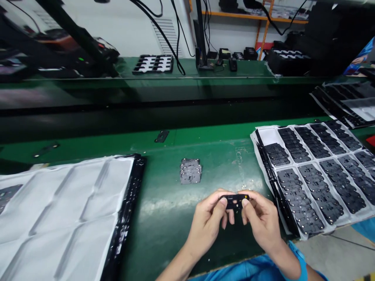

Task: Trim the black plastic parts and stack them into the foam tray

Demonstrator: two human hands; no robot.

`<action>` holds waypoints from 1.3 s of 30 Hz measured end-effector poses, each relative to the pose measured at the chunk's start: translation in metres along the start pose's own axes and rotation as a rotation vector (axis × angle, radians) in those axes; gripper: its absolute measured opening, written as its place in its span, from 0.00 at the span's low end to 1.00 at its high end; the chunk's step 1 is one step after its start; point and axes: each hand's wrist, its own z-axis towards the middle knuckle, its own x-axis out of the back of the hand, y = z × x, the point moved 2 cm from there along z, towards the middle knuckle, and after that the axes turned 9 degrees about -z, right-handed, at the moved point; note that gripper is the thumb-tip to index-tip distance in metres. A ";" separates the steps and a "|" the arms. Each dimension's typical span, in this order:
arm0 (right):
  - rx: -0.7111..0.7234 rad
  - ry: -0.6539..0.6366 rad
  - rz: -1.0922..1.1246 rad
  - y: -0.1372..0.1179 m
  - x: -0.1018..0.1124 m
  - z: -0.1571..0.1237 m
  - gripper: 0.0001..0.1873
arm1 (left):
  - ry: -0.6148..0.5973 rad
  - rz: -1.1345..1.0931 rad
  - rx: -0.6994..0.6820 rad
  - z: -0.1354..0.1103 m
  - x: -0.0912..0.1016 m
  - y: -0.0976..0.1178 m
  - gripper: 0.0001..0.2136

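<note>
A small black plastic part (234,200) with cut-outs and a yellow spot at its right end is held above the green table. My left hand (208,218) pinches its left end between thumb and fingers. At the opposite end, my right hand (260,216) grips it the same way. Beyond the hands, a short overlapping stack of similar dark flat parts (190,171) lies on the table. To the right stands a compartmented tray (268,136) filled with rows of dark parts (300,201).
A white tray (96,218) with mostly bare compartments lies at the left. One loose part (161,136) rests near the table's far edge, another (46,150) farther left. Behind is a raised green shelf (123,68) bearing a black-and-white tray (154,63), under hanging cables (177,35).
</note>
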 end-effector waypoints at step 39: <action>-0.015 -0.081 -0.068 -0.003 -0.010 0.003 0.13 | 0.092 0.010 0.150 -0.011 0.015 -0.003 0.23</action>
